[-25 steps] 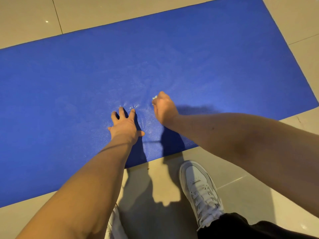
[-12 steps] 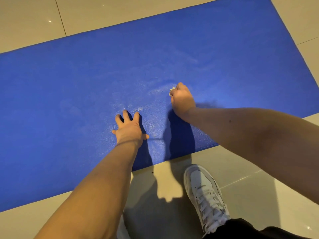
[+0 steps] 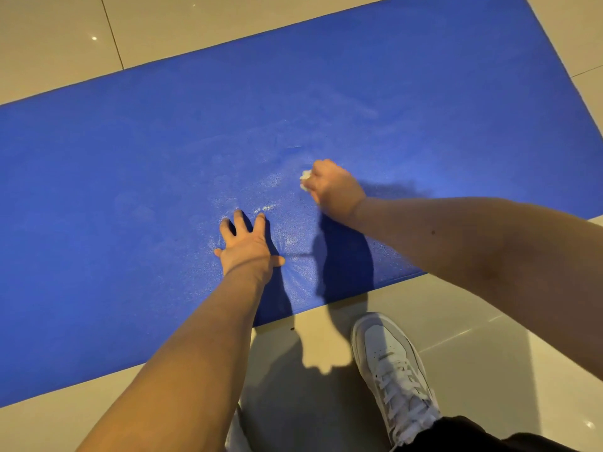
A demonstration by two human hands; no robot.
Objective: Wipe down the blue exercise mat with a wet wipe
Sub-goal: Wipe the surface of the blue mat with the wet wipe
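Observation:
The blue exercise mat (image 3: 408,93) lies flat across the tiled floor and fills the upper half of the view. My left hand (image 3: 246,244) presses flat on the mat near its front edge, fingers spread. My right hand (image 3: 334,187) is curled in a fist around a bunched white wet wipe (image 3: 305,180), which sticks out at the fist's left side and touches the mat. Damp, shiny streaks show on the mat around and beyond both hands.
Beige floor tiles (image 3: 473,321) surround the mat. My white sneaker (image 3: 391,363) stands on the tiles just in front of the mat's front edge, under my right forearm. The mat's right end runs close to the frame's right side.
My right hand with the wipe first moved away from me and to the right across the mat, then came back a little toward me. My left hand stayed planted.

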